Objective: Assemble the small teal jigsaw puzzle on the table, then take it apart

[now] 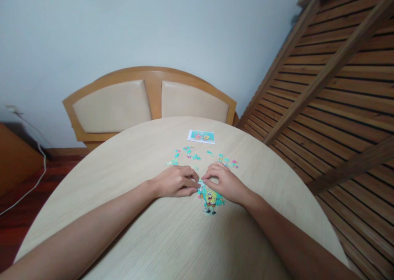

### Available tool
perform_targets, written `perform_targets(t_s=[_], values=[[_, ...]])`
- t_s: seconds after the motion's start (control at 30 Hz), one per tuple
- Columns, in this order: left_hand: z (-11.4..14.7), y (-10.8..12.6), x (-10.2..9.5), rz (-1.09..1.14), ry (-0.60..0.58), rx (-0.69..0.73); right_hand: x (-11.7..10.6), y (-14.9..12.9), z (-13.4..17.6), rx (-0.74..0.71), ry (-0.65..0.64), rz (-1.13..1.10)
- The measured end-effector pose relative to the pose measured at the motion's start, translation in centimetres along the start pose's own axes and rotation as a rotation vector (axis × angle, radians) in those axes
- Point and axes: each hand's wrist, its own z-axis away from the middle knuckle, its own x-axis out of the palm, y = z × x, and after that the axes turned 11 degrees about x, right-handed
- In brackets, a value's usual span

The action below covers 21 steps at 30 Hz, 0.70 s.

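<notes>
A partly joined jigsaw puzzle [211, 198] lies on the round table, showing a yellow cartoon sponge figure on a turquoise ground. My left hand [178, 181] lies along its upper left edge, fingers together and curled, the tips gripping the puzzle's edge. From the other side my right hand [226, 182] reaches over the top, thumb and forefinger pinched at the upper edge, apparently on a puzzle piece that the fingers mostly cover. The two hands' fingertips nearly meet. Beyond them lie loose puzzle pieces [196, 157] on the left and more loose pieces [227, 162] on the right.
A small picture card [201, 136] with the cartoon scene lies near the far edge of the pale wooden table [147, 235]. Behind it stands a padded headboard [153, 85] against the wall. Wooden slats [335, 87] lean at the right; a white cable [43, 165] hangs at the left.
</notes>
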Motion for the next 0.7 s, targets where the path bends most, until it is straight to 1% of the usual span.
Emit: perform_targets(t_s=[0.13,0.2,0.23,0.27,0.37,0.47,0.57,0.63,0.7], values=[[-0.1,0.1,-0.1,0.010,-0.010,0.017,-0.5,0.0,0.1,-0.036,-0.035,0.044],[-0.3,0.2,-0.1,0.020,-0.010,0.029,-1.0,0.4,-0.1,-0.018,-0.003,0.053],[-0.3,0.2,-0.1,0.023,-0.007,0.034,-1.3,0.9,-0.2,0.013,0.045,0.055],[-0.4,0.3,-0.1,0.025,-0.005,0.038,-1.6,1.5,-0.3,0.065,0.118,0.055],[-0.6,0.4,-0.3,0.026,-0.010,0.051,-2.5,3.8,-0.8,0.271,0.344,0.051],[-0.8,0.6,-0.5,-0.003,-0.029,0.059,-3.1,6.2,-0.9,0.396,0.429,0.078],[-1.0,0.8,-0.6,-0.038,-0.052,0.069,-3.4,7.6,-0.7,0.428,0.455,0.146],[-1.0,0.9,-0.6,-0.045,-0.068,0.067,-3.5,7.8,-0.5,0.450,0.449,0.188],[-1.1,0.9,-0.6,-0.054,-0.078,0.059,-3.6,7.4,-0.3,0.479,0.422,0.225]])
